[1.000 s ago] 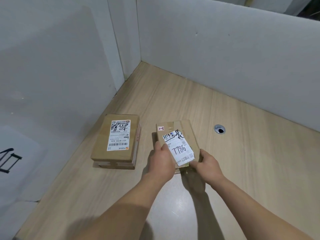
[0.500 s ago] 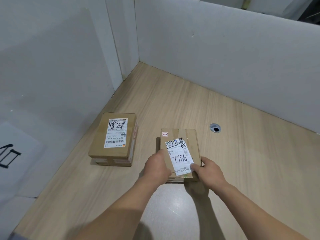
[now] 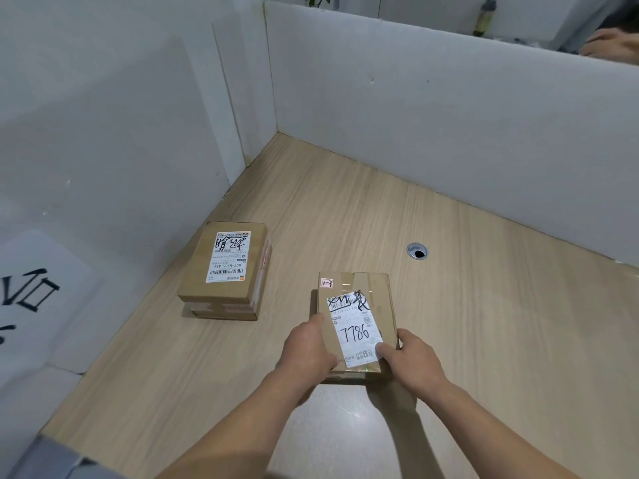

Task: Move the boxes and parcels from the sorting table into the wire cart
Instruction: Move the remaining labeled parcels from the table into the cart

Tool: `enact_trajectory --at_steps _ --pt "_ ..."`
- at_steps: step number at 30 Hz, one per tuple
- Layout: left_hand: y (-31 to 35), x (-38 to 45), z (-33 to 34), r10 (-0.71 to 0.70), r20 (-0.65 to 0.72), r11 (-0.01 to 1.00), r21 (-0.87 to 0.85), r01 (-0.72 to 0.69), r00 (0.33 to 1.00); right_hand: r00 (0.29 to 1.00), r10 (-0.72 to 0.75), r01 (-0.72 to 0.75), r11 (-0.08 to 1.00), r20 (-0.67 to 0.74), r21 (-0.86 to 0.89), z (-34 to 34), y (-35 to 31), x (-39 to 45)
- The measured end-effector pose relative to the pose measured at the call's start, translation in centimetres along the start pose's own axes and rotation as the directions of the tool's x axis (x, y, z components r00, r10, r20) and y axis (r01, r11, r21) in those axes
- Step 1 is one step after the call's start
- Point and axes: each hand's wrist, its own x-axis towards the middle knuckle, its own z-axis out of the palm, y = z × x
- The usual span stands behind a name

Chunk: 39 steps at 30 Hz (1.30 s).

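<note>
I see the left hand (image 3: pixel 307 347) and right hand (image 3: pixel 413 361) both gripping the near box (image 3: pixel 359 319) above the table (image 3: pixel 484 323).

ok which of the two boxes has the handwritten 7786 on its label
The box with 7786 is the right-hand one, held at its near end by both hands, left and right. The other box lies untouched near the left wall, stacked on another carton.

Parcel sorting spot, looks like a courier depot

Wood table (image 3: pixel 484 323) walled by white boards (image 3: pixel 449 133), labelled boxes (image 3: pixel 224 267) with barcodes on top.
</note>
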Motion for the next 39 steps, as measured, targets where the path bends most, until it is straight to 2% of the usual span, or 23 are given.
enact_trajectory --at_steps 3,5,9,13,19,22,25,33,37,39 --pt "-0.3 -0.9 -0.4 0.001 0.025 1.000 0.021 -0.002 1.000 1.000 0.002 -0.002 1.000 0.017 0.012 0.0 0.1 -0.5" --pt "-0.7 -1.3 -1.2 0.003 -0.004 1.000 -0.011 -0.003 1.000 1.000 0.012 -0.013 0.998 0.023 0.058 0.1 0.0 -0.5" --pt "-2.0 -0.2 -3.1 -0.040 -0.064 0.996 -0.080 0.035 0.997 0.997 0.071 -0.071 0.966 0.007 0.247 0.7 -0.7 -0.2" --pt "-2.3 1.3 -3.3 -0.071 0.090 0.977 -0.195 0.087 0.993 0.986 0.164 -0.155 0.887 0.017 0.436 2.0 -1.8 0.1" --pt "-6.4 5.4 -0.8 -0.101 0.189 0.919 -0.358 0.164 0.977 0.973 0.224 -0.206 0.740 0.055 0.640 3.6 -2.7 0.9" --pt "-8.6 8.3 -0.2 -0.071 0.195 0.901 -0.407 0.147 0.978 0.970 0.223 -0.224 0.650 0.099 0.726 3.5 -3.7 1.4" --pt "-7.2 7.9 -3.1 -0.008 0.159 0.889 -0.452 0.080 0.987 0.971 0.217 -0.213 0.566 0.106 0.796 3.0 -5.4 2.1" --pt "-4.2 7.4 -10.7 0.215 -0.022 0.943 -0.257 -0.213 0.976 0.993 0.104 -0.111 0.625 0.059 0.773 1.0 -8.6 3.2" --pt "-4.8 7.6 -14.0 0.360 -0.213 0.928 -0.015 -0.372 0.908 0.996 0.080 -0.067 0.586 0.024 0.807 1.2 -9.5 4.2" --pt "-6.1 8.5 -15.4 0.383 -0.299 0.924 0.111 -0.367 0.874 0.997 0.082 -0.055 0.599 0.008 0.799 1.4 -10.0 4.7"
